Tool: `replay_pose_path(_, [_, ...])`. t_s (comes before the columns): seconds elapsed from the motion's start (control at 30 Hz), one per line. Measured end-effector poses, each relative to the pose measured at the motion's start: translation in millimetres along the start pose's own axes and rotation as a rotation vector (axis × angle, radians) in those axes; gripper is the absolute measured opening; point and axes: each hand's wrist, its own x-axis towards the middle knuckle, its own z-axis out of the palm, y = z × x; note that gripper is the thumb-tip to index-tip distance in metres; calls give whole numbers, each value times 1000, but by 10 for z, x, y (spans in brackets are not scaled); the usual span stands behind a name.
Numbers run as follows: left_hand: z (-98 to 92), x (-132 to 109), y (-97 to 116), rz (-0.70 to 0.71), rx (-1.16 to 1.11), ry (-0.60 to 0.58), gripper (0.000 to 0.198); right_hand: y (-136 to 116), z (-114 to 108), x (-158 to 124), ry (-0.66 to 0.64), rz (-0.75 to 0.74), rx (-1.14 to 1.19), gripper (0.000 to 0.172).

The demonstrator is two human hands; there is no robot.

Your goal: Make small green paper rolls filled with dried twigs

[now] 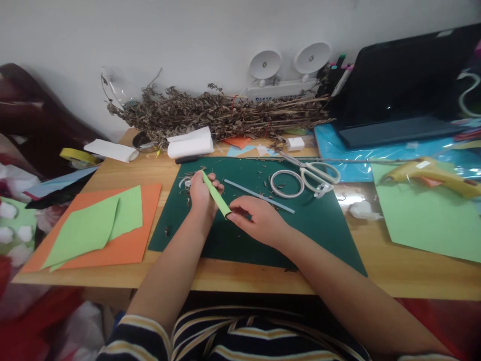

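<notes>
A narrow bright-green roll of paper slants above the green cutting mat, with a dark ring or opening at its near end. My left hand is closed round its upper part. At the near end, the thumb and fingertips of my right hand pinch the roll's edge. Beyond my right hand, a translucent glue stick lies across the mat. A roll of clear tape and white-handled scissors are to its right. Bits of dried leaf are scattered about the mat.
Green paper sheets lie on orange paper at left. A yellow glue gun rests on pale green paper at right. Behind are dried plant stems, white paper rolls, a white router and a dark laptop.
</notes>
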Motion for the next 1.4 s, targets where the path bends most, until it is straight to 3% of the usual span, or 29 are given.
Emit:
replay_pose_path(0.4, [-63, 67, -28, 116, 80, 70, 7, 38, -48, -16, -26, 8, -3, 25])
replay_pose_path(0.67, [-48, 52, -33, 163, 146, 87, 9, 45, -54, 1, -17, 16, -54, 12])
replay_pose_path(1.17, [-39, 69, -67, 334, 169, 37, 4, 23, -100, -6, -6, 149, -154, 15])
replay_pose_path(1.4, [-54, 97, -67, 401, 164, 57, 4, 83, -168, -10, -107, 34, -152, 20])
